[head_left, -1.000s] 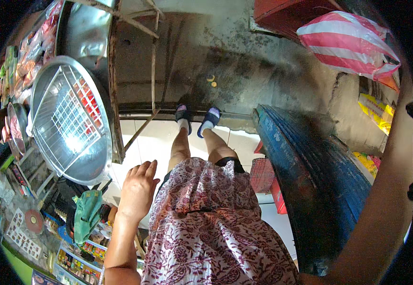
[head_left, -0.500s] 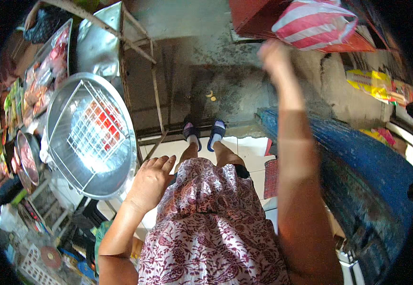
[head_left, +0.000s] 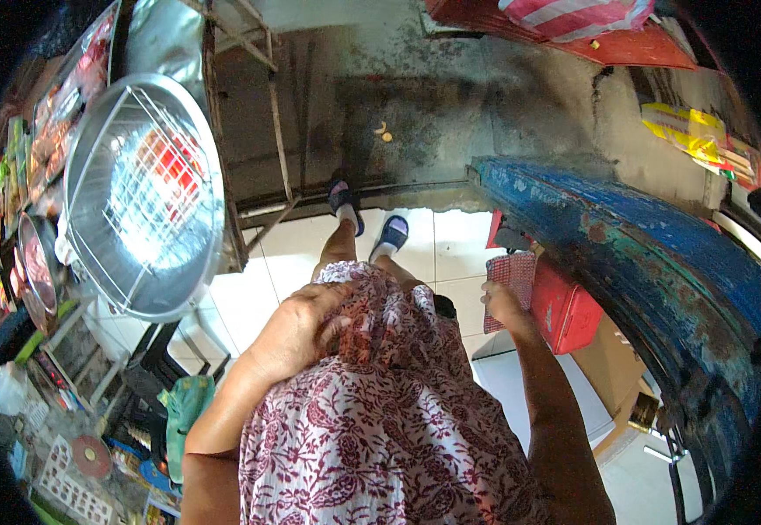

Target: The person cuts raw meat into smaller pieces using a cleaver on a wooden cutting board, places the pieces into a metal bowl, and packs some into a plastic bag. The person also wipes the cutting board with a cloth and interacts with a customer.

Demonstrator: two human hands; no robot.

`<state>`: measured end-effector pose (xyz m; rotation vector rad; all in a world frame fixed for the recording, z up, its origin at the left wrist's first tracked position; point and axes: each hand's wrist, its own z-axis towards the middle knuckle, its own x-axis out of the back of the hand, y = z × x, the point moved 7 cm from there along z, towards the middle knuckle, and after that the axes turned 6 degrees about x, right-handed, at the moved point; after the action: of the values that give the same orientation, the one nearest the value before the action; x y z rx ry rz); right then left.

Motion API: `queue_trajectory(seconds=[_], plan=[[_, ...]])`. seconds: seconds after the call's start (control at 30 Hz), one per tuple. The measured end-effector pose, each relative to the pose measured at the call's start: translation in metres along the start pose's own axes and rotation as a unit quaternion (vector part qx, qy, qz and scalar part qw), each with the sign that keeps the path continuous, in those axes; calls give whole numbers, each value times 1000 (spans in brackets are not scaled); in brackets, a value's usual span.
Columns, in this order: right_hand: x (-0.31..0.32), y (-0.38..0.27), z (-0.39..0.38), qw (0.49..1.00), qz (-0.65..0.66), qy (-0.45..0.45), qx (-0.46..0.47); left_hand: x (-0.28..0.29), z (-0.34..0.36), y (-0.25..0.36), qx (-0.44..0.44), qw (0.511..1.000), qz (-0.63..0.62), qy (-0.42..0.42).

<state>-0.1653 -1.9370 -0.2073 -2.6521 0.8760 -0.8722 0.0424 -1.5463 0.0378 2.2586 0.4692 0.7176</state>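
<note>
My left hand [head_left: 309,322] lies against the front of my patterned dress [head_left: 372,411], fingers and thumb apart over the gathered cloth. My right hand [head_left: 505,304] hangs low on the right with loose fingers, nothing seen in it. Just behind it in view is a red woven mat [head_left: 513,273]; whether they touch I cannot tell. A red box [head_left: 564,306] stands to the right of that hand. To the left of my left hand, a large metal basin [head_left: 92,254] has a wire rack [head_left: 140,162] across it, with something red showing under the wires.
Weathered blue wooden planking [head_left: 634,227] runs along the right. A metal frame [head_left: 277,114] stands ahead on the left, beyond pale floor tiles [head_left: 284,262]. A striped bag [head_left: 573,17] rests on a red surface at the far right. Packaged goods crowd the left edge.
My right hand has dropped from near the striped bag to beside the woven mat. My left hand has moved right onto the dress. My feet have shifted, and the whole view has moved.
</note>
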Motion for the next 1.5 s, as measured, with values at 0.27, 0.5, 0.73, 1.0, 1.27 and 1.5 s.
queue_trajectory(seconds=[0.27,0.5,0.73,1.0,1.27,1.5], plan=[[-11,96,13,984,105,140,43,-105,5,-61,112,988,29,-104],[-32,149,-40,993,17,110,-49,-155,-45,-241,215,976,34,24],[201,-22,-195,747,217,622,91,-255,-214,-466,398,916,41,20],[264,-83,-233,691,305,655,-18,-268,-284,-535,420,834,-330,136],[270,-72,-231,716,317,620,-49,-256,-273,-519,403,837,-347,126],[270,-70,-233,738,304,600,-50,-240,-277,-520,403,857,-306,102]])
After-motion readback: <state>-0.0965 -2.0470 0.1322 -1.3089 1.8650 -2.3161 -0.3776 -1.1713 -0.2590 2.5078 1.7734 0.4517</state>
